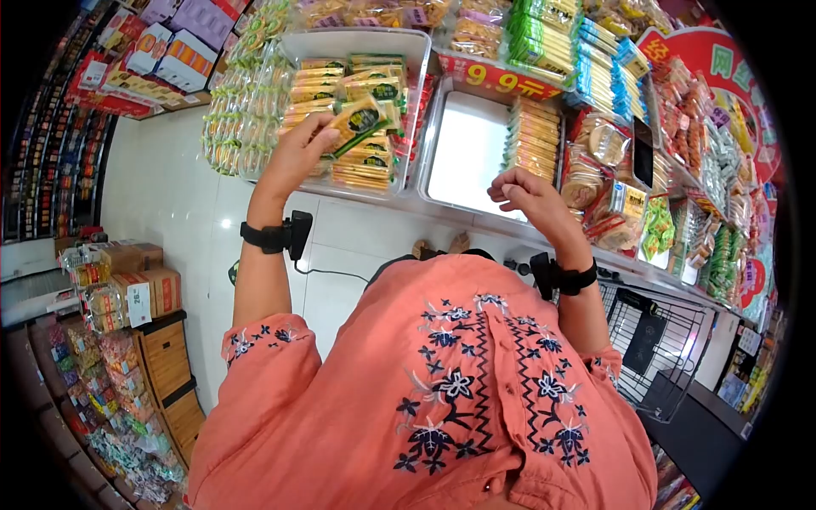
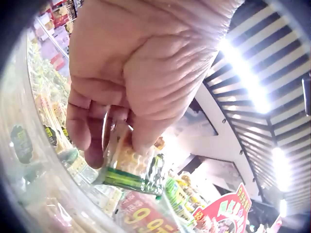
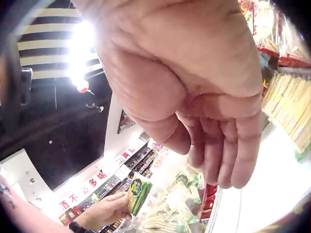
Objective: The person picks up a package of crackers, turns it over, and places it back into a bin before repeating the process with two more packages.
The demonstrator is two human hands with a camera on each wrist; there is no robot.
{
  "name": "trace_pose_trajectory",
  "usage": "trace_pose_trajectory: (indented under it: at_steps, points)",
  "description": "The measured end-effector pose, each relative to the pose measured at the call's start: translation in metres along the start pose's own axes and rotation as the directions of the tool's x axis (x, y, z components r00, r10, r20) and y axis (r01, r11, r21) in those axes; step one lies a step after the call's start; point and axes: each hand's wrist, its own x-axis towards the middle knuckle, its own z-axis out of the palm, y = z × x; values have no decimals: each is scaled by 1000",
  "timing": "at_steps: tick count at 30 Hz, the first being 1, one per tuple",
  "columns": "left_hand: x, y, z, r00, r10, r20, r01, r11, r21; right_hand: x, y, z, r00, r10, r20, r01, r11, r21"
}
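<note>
My left hand [image 1: 316, 140] is raised at a clear plastic bin [image 1: 416, 47] filled with stacked green-and-yellow snack packets. It grips one such packet [image 1: 361, 121] just over the stack. In the left wrist view, the thumb and fingers [image 2: 92, 141] pinch the packet [image 2: 130, 167] by its upper part. My right hand [image 1: 514, 191] is raised near a second clear bin [image 1: 467, 153] that has a row of packets along its right side. Its fingers [image 3: 221, 155] are loosely curled and hold nothing. The left hand's packet [image 3: 139, 193] also shows low in the right wrist view.
A red 9.9 price sign [image 1: 501, 81] hangs between the bins. A dark phone [image 1: 643, 153] stands among the snack bags on the right. A black wire trolley [image 1: 659, 344] is at my right side. Cardboard boxes [image 1: 153, 285] and low snack shelves line the left of the white tiled floor.
</note>
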Motion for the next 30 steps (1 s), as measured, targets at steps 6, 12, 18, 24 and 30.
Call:
trace_pose_trajectory:
  at_steps: [6, 12, 18, 24, 30]
  points:
    - [-11, 24, -4, 994, -101, 45, 111, 936, -333, 8, -54, 38, 995, -96, 0, 95, 989, 114]
    - [-19, 51, 10, 991, -84, 99, 121, 876, -466, 33, -92, 67, 984, -179, -13, 176, 951, 254]
    - [-16, 68, 25, 981, -101, 168, 171, 860, -481, 48, -91, 71, 989, -150, 19, 133, 923, 361]
    - [-8, 82, 52, 988, -71, 135, 140, 777, -614, 47, -71, 47, 993, -113, 23, 90, 884, 458]
    - [1, 102, 83, 989, -17, 148, 115, 725, -680, 33, -59, 20, 998, -68, 9, 54, 851, 523]
